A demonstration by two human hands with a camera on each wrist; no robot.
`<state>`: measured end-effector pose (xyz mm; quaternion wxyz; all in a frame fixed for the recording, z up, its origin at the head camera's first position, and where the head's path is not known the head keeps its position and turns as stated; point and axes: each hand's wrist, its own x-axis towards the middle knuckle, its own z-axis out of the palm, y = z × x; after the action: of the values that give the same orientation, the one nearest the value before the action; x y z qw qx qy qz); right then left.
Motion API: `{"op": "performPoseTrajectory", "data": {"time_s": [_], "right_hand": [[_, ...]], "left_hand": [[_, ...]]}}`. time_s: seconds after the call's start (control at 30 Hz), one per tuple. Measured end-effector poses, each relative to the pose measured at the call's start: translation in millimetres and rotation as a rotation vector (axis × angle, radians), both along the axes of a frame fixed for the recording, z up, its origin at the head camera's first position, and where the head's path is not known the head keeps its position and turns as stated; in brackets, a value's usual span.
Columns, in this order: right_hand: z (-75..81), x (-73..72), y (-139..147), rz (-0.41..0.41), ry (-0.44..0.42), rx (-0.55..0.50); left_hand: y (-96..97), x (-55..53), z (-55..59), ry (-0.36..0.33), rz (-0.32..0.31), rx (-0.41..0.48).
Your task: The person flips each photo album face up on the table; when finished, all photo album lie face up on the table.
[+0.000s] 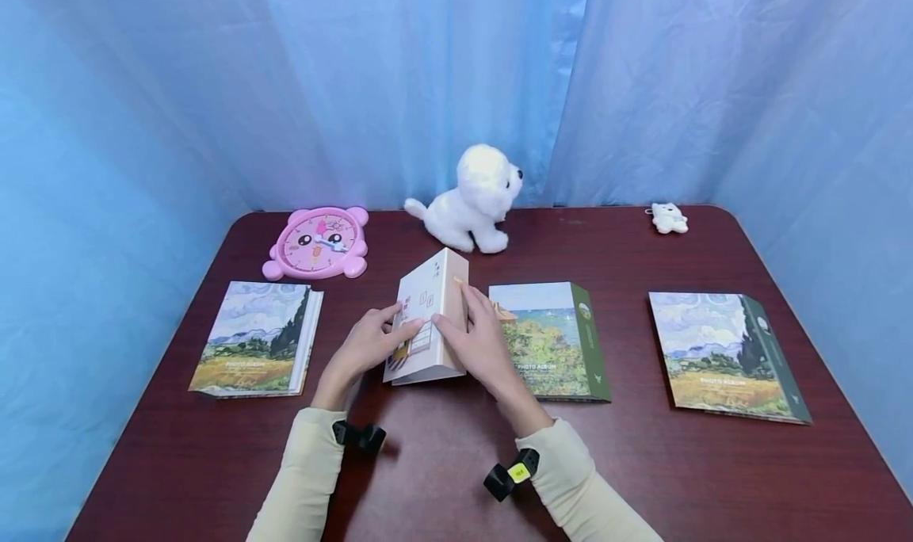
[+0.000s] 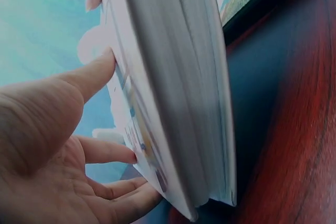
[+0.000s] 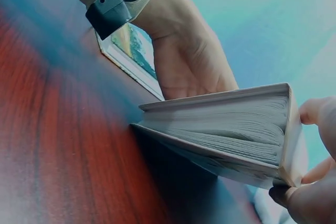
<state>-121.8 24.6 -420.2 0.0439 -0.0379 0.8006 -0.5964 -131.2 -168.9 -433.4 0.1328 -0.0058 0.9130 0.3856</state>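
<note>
Blue curtains [image 1: 399, 74] back the surface [image 1: 428, 479], the head view showing a white book [image 1: 435, 295] tilted mid-surface, the left wrist's the left grip [image 2: 58, 145] spread against its cover [image 2: 137, 108], the right wrist's the right grip [image 3: 318, 195] pinching its spine [image 3: 295, 150], presumably for steadiness.

A dark-red table [image 1: 421, 479] bears three photo albums [image 1: 250, 332], a pink clock [image 1: 318, 249], two white toys [image 1: 467, 213].

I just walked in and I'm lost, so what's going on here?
Someone's right hand pinches a tilted, thick white book at its spine, while the left hand rests against its cover. On the table, one photo album lies to its left, with a seaside-print album and a far-right album to its right.
</note>
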Motion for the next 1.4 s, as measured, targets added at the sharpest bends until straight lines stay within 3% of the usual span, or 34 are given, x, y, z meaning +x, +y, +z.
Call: {"op": "performPoseTrajectory", "data": {"time_s": [0.27,0.5,0.73,0.97,1.17,1.4], "right_hand": [[2.9,-1.1,0,0.046,-0.110,-0.248],[4.3,-1.9,-3,0.040,-0.129,-0.398],[6.6,-0.8,-7,0.028,-0.137,-0.462],[10.0,0.4,-9,0.001,-0.115,-0.494],[12.9,1.5,-13,-0.011,-0.083,-0.503],[18.7,3.1,-15,-0.018,-0.058,-0.456]], "left_hand": [[5.3,-1.9,5.6,-0.028,0.018,0.098],[5.7,-6.0,5.6,-0.046,-0.006,0.116],[6.1,-7.3,7.1,-0.061,-0.002,0.134],[5.8,-6.8,8.1,-0.033,-0.016,0.175],[3.3,-5.6,11.2,-0.026,-0.033,0.287],[-3.3,-4.8,15.7,-0.074,-0.051,0.553]]}}
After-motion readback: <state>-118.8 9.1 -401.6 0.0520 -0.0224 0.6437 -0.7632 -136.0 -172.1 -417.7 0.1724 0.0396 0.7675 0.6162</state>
